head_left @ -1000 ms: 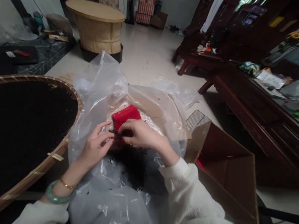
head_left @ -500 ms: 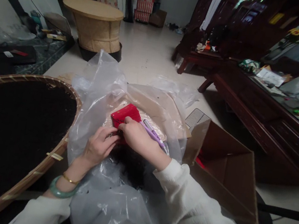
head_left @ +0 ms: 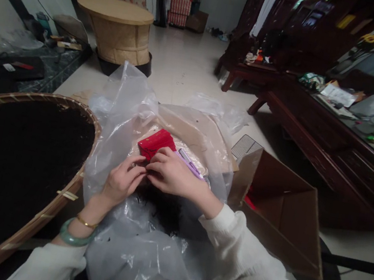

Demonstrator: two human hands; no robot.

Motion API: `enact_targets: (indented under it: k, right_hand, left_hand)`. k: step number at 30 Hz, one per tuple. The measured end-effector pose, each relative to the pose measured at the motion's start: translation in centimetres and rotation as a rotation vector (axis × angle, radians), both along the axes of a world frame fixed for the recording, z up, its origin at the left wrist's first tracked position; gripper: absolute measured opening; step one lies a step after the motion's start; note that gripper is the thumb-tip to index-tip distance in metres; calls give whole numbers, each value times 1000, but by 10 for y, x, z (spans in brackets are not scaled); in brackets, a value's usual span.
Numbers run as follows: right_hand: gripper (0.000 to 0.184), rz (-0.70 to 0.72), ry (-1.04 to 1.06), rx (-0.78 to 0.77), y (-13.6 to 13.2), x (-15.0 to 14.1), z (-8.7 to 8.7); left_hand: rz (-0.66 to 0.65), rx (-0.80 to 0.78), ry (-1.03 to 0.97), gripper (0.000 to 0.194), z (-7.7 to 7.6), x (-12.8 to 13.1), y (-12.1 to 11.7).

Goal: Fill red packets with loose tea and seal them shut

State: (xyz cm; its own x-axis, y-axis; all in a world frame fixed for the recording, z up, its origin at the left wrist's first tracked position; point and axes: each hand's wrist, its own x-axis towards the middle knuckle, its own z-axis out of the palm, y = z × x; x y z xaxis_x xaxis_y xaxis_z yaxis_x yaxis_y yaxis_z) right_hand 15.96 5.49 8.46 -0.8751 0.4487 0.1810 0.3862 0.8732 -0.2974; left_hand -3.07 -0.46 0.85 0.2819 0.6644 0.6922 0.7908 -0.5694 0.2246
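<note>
My left hand and my right hand meet at the fingertips over a large clear plastic bag. Both are closed in a pinch, and whatever lies between the fingers is too small or hidden to make out. Just beyond the fingertips rests a stack of red packets on a pale surface inside the bag. Beside it, partly behind my right hand, lies a purple tool with a grey ridged piece. Below my hands sits a heap of dark loose leaf-like material.
At the left stands a wide woven tray full of dark loose material. An open cardboard box with something red in it is at the right, near a wire rack. Farther off are a round wicker table and a dark wooden table.
My right hand has drawn back from the red packets toward me, and its fingertips now meet those of my left hand. More of the red stack shows.
</note>
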Motion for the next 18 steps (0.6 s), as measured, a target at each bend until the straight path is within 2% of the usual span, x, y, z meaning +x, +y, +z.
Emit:
enact_targets:
  k: [6, 9, 11, 14, 18]
  right_hand:
    - [20, -43, -99, 171, -9, -4, -7]
    - [18, -44, -93, 189, -11, -4, -16]
    - [17, -60, -77, 193, -12, -2, -22]
    - [17, -112, -110, 199, -13, 0, -28]
    - [19, -99, -141, 227, -16, -1, -29]
  left_hand:
    - [46, 17, -73, 10, -2, 8, -4]
    - [58, 36, -126, 9, 0, 11, -5]
    - [15, 23, -171, 8, 1, 13, -7]
    - [-60, -80, -267, 5, 5, 16, -9]
    - [7, -323, -430, 32, 17, 14, -3]
